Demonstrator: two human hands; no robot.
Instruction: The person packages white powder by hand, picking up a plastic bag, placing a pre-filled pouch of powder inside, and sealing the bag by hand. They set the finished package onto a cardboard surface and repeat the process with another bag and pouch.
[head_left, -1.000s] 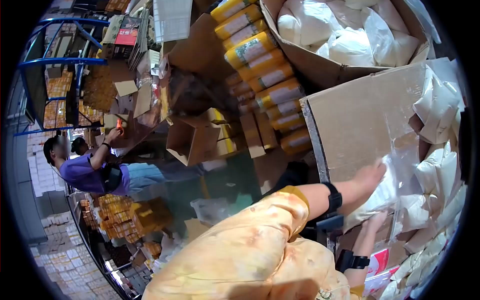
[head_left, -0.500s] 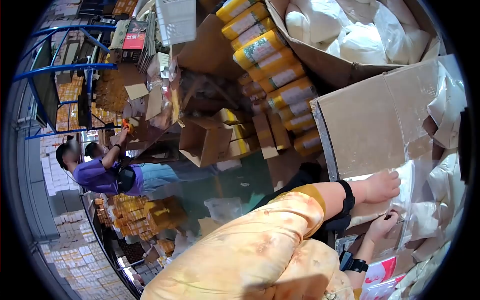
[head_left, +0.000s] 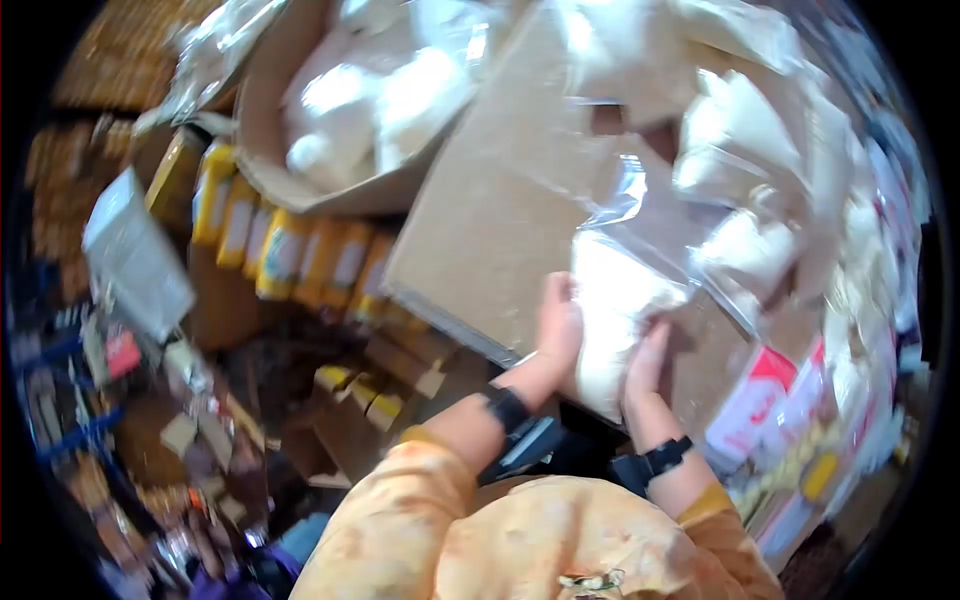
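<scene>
A clear plastic bag of white powder (head_left: 615, 300) stands between my two hands at the near edge of the cardboard-covered table (head_left: 500, 210). My left hand (head_left: 560, 325) grips its left side, with the fingers partly hidden behind it. On the opposite side my right hand (head_left: 646, 362) presses against the lower part, fingers curved round the bag. The loose upper end of the plastic lies away from me on the cardboard. More filled bags (head_left: 740, 140) lie further back and to the right.
Left of the table is a large carton (head_left: 260, 180) holding big white bags. Yellow packages (head_left: 285, 255) are stacked below it. Pink-and-white printed bags (head_left: 755, 400) lie by my right arm. Brown boxes (head_left: 340, 420) stand on the floor at lower left.
My view has swung round to face the table. Both hands, earlier low over a flat-lying bag, now hold the filled bag from its two sides. The co-worker has shifted to the lower left edge.
</scene>
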